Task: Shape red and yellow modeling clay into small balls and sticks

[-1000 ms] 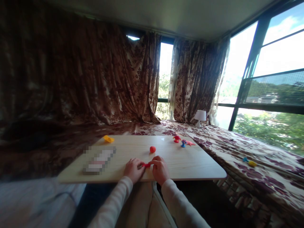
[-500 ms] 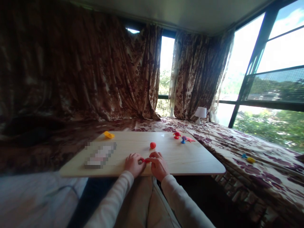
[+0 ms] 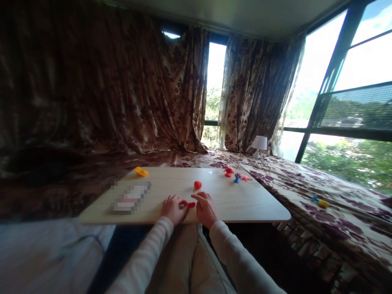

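Near the front edge of the pale wooden table (image 3: 239, 204), my left hand (image 3: 174, 208) pinches a small, elongated red piece (image 3: 190, 205) whose exact kind I cannot make out. Its free end sticks out toward the right. My right hand (image 3: 206, 209) is just beside that end, holding nothing, with the index finger stretched out and the fingers apart. A round red ball (image 3: 197, 185) lies on the tabletop a short way beyond both hands.
A yellow toy (image 3: 141, 171) sits at the far left, behind a blurred-out flat object (image 3: 130, 199). Far right stand a red figure (image 3: 228, 172), a blue mushroom-like toy (image 3: 237, 177) and a pinkish-red toy (image 3: 246, 177). A blue-and-yellow item (image 3: 322, 203) and white lamp (image 3: 259, 143) rest on flowered cloth.
My right fingers have come away from the red piece, having touched it earlier. The left hand keeps hold of it. The view has tilted slightly downward, so the table appears higher.
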A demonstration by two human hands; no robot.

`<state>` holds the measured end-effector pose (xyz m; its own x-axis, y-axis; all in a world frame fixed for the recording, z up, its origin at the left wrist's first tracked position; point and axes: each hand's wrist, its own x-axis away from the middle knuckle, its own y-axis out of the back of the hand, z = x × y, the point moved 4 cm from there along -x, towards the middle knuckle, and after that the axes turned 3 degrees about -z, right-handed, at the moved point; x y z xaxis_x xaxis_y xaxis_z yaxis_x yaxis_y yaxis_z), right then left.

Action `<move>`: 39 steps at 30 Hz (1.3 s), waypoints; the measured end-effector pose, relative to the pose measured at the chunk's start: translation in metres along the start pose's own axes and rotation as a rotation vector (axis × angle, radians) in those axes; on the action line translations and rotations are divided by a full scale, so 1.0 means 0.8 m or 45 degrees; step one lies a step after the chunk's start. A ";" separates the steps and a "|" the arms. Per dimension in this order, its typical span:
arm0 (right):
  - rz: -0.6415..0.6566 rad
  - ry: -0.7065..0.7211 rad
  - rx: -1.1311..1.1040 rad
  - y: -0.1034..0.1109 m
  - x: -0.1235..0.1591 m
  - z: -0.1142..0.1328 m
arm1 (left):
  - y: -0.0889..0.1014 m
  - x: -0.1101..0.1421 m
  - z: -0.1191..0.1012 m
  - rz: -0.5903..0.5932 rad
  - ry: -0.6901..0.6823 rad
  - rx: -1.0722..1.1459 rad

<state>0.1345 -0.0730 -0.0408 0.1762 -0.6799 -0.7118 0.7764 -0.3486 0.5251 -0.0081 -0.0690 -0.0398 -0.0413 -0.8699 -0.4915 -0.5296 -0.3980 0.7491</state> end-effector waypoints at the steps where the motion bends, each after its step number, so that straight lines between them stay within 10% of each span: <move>1: -0.009 -0.022 0.004 -0.001 -0.001 -0.002 | 0.000 0.000 0.000 0.001 0.002 0.002; 39: -0.048 -0.110 -0.169 0.000 -0.005 -0.006 | 0.004 -0.006 0.020 -0.151 0.113 0.354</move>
<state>0.1368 -0.0675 -0.0401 0.0972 -0.7228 -0.6842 0.8556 -0.2905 0.4285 -0.0231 -0.0616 -0.0427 0.1021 -0.8490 -0.5184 -0.7384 -0.4138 0.5324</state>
